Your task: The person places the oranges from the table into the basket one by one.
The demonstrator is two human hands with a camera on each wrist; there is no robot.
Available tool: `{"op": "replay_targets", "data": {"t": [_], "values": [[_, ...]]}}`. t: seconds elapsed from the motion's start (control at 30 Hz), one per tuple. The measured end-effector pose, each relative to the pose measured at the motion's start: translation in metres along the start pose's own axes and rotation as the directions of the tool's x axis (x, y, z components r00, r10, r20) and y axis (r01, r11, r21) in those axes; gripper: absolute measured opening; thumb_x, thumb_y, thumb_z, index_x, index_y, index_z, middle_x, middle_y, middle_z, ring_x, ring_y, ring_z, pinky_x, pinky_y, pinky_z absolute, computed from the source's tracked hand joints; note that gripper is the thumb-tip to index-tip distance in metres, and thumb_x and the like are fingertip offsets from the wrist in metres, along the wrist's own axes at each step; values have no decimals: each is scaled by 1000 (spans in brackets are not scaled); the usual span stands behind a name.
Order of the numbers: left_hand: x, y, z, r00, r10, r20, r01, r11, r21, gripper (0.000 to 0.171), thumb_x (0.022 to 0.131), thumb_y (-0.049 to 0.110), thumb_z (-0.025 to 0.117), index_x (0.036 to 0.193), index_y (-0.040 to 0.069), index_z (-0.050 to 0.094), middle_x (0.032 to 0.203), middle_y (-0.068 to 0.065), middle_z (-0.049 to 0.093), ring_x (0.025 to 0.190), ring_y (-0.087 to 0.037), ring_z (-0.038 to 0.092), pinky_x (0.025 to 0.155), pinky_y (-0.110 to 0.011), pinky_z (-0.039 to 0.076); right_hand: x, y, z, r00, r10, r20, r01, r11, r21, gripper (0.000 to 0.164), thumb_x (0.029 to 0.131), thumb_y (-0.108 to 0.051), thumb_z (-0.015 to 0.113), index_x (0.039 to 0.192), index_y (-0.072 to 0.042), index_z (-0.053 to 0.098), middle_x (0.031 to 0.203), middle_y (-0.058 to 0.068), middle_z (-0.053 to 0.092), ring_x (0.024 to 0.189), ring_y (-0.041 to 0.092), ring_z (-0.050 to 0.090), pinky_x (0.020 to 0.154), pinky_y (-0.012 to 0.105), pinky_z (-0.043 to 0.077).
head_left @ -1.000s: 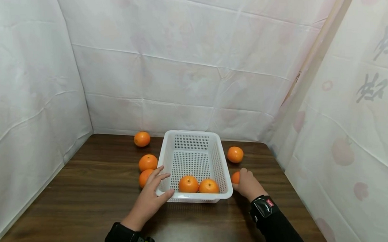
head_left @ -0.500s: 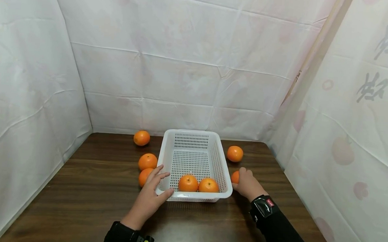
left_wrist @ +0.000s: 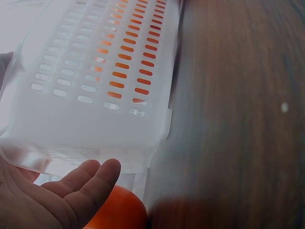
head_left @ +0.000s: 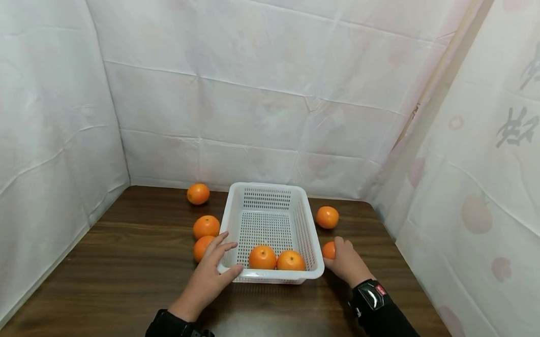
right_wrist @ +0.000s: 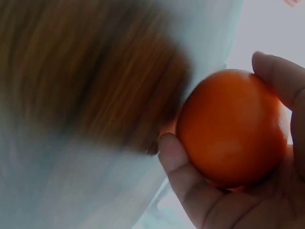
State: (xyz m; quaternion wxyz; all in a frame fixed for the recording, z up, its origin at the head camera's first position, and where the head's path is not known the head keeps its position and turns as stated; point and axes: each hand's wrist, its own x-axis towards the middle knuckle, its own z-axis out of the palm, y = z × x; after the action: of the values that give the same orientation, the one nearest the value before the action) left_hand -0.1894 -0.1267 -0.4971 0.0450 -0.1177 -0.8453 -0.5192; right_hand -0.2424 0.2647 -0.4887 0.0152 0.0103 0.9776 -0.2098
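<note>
A white perforated plastic basket (head_left: 268, 199) stands mid-table with two oranges, one orange (head_left: 263, 257) beside the other (head_left: 291, 260), at its near end. My left hand (head_left: 206, 279) is at the basket's near left corner, fingers spread along its left rim and thumb at the front rim. In the left wrist view its fingers (left_wrist: 102, 179) lie extended beside the basket wall, above a loose orange (left_wrist: 121, 210). Right of the basket my right hand (head_left: 348, 262) grips an orange (right_wrist: 233, 129) between thumb and fingers; whether it touches the table cannot be told.
Left of the basket lie three loose oranges: a far orange (head_left: 198, 194), a middle orange (head_left: 206, 227) and a near orange (head_left: 202, 247) partly behind my left fingers. Another orange (head_left: 327, 217) sits beyond my right hand. White cloth (head_left: 254, 111) hangs around the dark wooden table (head_left: 108, 282).
My right wrist and sleeve have shifted slightly to the right and down in the head view, the fingers still around the orange. The left hand and basket look unchanged.
</note>
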Motion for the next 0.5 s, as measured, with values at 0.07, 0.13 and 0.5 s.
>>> {"op": "replay_targets", "data": {"t": [0.07, 0.13, 0.5], "values": [[-1, 0, 0, 1000, -5, 5, 5, 1000, 7, 61, 94, 52, 78, 144, 21, 63, 176, -4, 26, 161, -37, 28, 121, -72, 32, -3, -1, 0, 1000, -1, -16, 2, 999, 43, 81, 93, -47, 76, 148, 1, 42, 127, 26, 54, 95, 28, 63, 82, 46, 57], [-1, -1, 1, 1000, -6, 5, 5, 1000, 13, 61, 94, 52, 77, 144, 21, 63, 176, -4, 27, 161, -37, 28, 121, -72, 33, -6, -5, -2, 999, -4, -39, 8, 996, 88, 79, 93, -46, 76, 149, -1, 42, 127, 24, 54, 93, 27, 62, 78, 41, 55], [-1, 0, 1, 1000, -1, -1, 1, 1000, 23, 61, 94, 52, 77, 144, 22, 63, 176, -4, 27, 160, -38, 29, 120, -72, 33, -19, -24, -20, 982, 12, -186, 29, 977, 213, 83, 96, -41, 74, 157, -3, 33, 138, 23, 49, 104, 32, 63, 81, 43, 56]]}}
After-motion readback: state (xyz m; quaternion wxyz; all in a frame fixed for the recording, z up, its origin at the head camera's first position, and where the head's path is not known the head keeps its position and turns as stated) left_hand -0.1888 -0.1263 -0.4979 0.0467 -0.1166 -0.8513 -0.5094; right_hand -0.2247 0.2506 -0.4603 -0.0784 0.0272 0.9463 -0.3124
